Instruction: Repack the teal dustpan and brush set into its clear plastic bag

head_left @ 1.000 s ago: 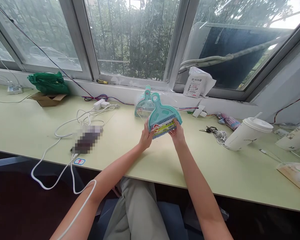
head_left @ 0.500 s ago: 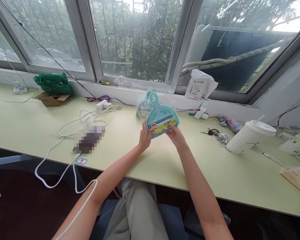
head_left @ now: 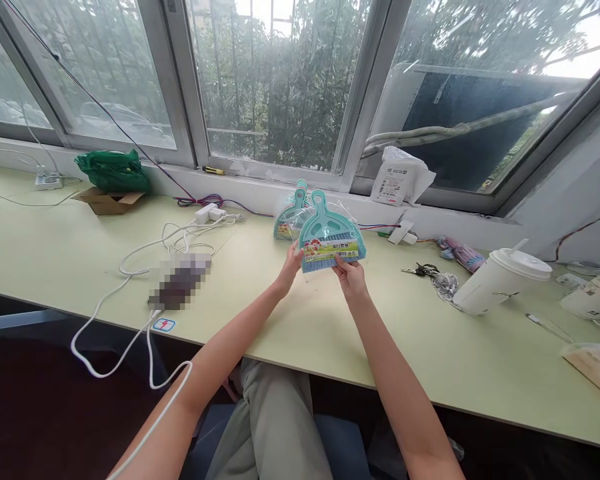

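While you hold the small teal plastic dustpan-and-brush set in clear wrap [head_left: 331, 239] above the pale green desk [head_left: 290, 320] near its far edge, left hand [head_left: 289, 267] and right hand [head_left: 349, 275] fingers pinch its lower corners. It looks light and stiff, its film slippery, so grip the rigid rim.

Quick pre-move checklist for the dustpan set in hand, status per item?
1. Both hands on the dustpan set: ok. Left hand holds its lower left edge, right hand its lower right edge.
2. Set lifted off the table: ok, held upright above it.
3. Plastic wrap unopened: cannot tell.
4. Second wrapped set out of the way: ok, it lies behind, near the window sill.
5. White cable away from the hands: ok, it lies to the left.
6. Cup away from the hands: ok, it lies tipped far to the right.
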Tool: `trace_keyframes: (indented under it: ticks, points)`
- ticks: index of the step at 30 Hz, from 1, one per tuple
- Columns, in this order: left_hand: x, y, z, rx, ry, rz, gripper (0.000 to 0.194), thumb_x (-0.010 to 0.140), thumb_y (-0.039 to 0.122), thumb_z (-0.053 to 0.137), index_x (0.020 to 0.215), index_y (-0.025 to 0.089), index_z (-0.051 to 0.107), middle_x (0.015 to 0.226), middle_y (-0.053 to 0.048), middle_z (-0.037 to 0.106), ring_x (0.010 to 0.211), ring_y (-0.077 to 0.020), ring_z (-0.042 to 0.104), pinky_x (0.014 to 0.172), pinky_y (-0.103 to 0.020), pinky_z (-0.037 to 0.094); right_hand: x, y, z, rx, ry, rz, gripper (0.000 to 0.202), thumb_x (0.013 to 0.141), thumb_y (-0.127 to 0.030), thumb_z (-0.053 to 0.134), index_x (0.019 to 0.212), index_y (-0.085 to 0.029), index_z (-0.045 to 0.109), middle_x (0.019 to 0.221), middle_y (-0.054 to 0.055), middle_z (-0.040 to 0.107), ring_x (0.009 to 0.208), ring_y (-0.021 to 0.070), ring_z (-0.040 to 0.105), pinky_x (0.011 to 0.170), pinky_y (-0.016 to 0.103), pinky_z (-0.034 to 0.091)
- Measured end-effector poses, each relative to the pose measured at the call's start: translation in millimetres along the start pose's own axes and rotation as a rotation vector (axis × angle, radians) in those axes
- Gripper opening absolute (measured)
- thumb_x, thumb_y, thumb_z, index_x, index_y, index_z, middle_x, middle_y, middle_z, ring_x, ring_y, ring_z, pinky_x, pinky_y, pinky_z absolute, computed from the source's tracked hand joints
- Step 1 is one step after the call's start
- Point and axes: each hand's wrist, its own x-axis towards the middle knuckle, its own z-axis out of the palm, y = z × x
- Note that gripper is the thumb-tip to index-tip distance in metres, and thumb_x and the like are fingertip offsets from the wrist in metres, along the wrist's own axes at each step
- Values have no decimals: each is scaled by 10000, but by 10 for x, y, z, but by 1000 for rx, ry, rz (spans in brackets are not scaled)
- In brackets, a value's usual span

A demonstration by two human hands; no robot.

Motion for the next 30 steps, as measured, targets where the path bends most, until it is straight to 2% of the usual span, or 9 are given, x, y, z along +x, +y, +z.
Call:
trace_keyframes:
  ticks: [3,8,10,12,14,16,21,25,30]
  points:
    - [5,14,-38,-32,2,-42,605,771,470,668,1280,189,501,1291,-106,590,1220,-294,526,1045,-457,393,-32,19,29,-10,-16,31,377,514,-195,850,842,-181,663,961,56,726,1040,281,653,887,437,585]
    - [-48,-6,-8,-47,-222,-243,607,776,450,675,1300,201,496,1337,-125,556,1204,-314,543,1019,-487,414,-30,-13,-2,-10,-14,-28,331,543,-191,826,824,-187,651,975,46,722,1051,248,645,911,403,567]
    - [-34,-18,11,-83,-194,-217,587,814,490,613,1319,225,476,1362,-114,535,1239,-307,515,1019,-491,418,-18,-34,-14,-11,-18,-25,312,553,-182,814,816,-187,646,970,46,722,1045,242,647,913,396,563]
    - [-5,-26,11,-94,-101,-125,577,824,488,594,1324,234,462,1360,-98,538,1267,-290,489,1038,-479,408,-12,-43,-13,-10,-29,-8,312,550,-169,810,816,-185,646,950,44,723,1026,241,654,906,395,567]
    - [20,-28,-5,-61,-25,-53,578,792,443,640,1294,210,474,1327,-94,563,1262,-282,493,1057,-462,395,-14,-41,-5,-15,-51,13,320,550,-162,810,827,-185,651,941,41,724,1008,239,661,897,390,571]
    - [27,-26,-22,-17,5,-46,584,755,406,680,1262,197,480,1299,-93,580,1238,-285,510,1042,-458,413,-21,-41,-1,-24,-63,23,321,559,-168,808,838,-186,652,945,40,725,998,238,666,890,387,573]
    - [-14,-12,-19,32,-19,-127,598,766,414,663,1279,229,416,1304,-99,566,1128,-285,588,879,-457,529,3,-88,-55,-68,-91,51,302,567,-178,802,825,-187,645,945,34,729,985,233,673,892,385,570]
    - [-51,22,-1,68,-105,-158,618,794,436,627,1309,241,345,1276,-116,573,910,-242,686,774,-435,572,38,-110,-108,-82,-126,90,298,558,-155,800,816,-178,652,934,34,730,970,216,678,901,347,564]
    - [-73,64,7,85,-129,-143,629,787,427,640,1308,240,339,1238,-121,590,773,-210,705,759,-429,578,10,-69,-86,-61,-104,55,297,594,-168,788,858,-197,655,969,23,726,1021,215,663,926,352,556]
